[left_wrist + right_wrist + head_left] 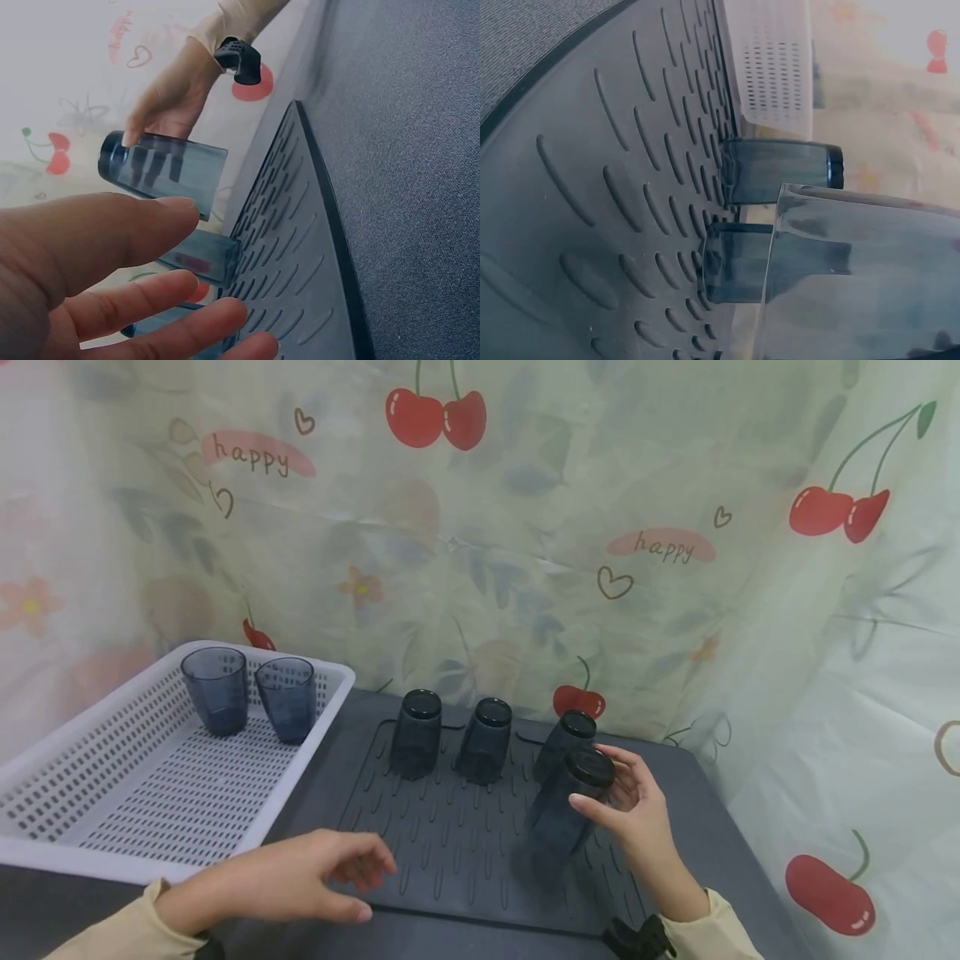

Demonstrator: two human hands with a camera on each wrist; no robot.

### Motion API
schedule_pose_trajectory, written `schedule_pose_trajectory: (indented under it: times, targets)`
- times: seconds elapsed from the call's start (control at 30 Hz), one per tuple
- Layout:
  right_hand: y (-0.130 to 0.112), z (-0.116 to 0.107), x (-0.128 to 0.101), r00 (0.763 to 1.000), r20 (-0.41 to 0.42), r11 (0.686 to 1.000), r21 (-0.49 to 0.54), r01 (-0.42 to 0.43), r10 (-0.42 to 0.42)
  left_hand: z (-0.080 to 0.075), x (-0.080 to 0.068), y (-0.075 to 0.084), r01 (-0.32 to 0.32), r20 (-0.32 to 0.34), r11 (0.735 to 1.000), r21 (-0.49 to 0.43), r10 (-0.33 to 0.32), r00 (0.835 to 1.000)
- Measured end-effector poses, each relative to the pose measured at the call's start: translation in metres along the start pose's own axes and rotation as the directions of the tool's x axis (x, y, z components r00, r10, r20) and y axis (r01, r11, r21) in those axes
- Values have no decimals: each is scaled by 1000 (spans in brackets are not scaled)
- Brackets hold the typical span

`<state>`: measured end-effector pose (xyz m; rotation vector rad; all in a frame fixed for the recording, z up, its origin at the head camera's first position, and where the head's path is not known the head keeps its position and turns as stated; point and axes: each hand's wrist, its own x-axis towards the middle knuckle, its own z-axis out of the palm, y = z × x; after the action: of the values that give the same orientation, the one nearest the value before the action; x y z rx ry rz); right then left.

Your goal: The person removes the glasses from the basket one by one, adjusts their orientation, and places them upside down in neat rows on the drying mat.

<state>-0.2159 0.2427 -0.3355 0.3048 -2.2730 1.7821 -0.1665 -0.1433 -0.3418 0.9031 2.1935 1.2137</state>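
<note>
Gripping the upside-down tumbler (564,814) by its base, tilted above the drying mat (457,843), our right hand (637,814) risks clipping the 3 inverted tumblers (487,739) behind, while our left hand (300,877) hovers open, empty.

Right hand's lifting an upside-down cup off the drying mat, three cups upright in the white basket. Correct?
Not quite: the head view shows two upright cups in the white basket, not three. The rest holds: the right hand grips an upside-down cup, tilted above the drying mat.
</note>
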Motion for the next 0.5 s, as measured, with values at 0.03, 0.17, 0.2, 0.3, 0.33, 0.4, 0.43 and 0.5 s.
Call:
schedule_pose_trajectory:
  times: [0.03,0.17,0.2,0.3,0.33,0.4,0.43,0.5]
  targets:
    - [0,-1,0,1000,-4,1000,-9,-10,10,0,0,0,-4,-4,1000,5,4,1000]
    - [1,-4,2,998,-9,997,-56,-59,58,0,-1,0,-14,-13,1000,19,14,1000]
    - [2,-5,2,997,-9,994,-73,-75,75,0,-1,0,-17,-15,1000,21,17,1000]
    - [3,-8,3,992,-3,985,-116,-125,126,-1,0,0,-13,-14,1000,13,13,1000]
    - [3,-9,3,990,1,982,-128,-142,144,-1,0,0,-13,-15,1000,13,14,1000]
    - [4,-10,3,985,10,976,-138,-170,173,-1,0,0,-9,-14,1000,9,9,1000]
    - [4,-10,3,983,15,974,-137,-181,185,-1,0,0,-8,-15,1000,12,8,1000]
    - [6,-11,3,979,21,970,-145,-197,202,-1,0,0,-6,-15,1000,13,6,1000]
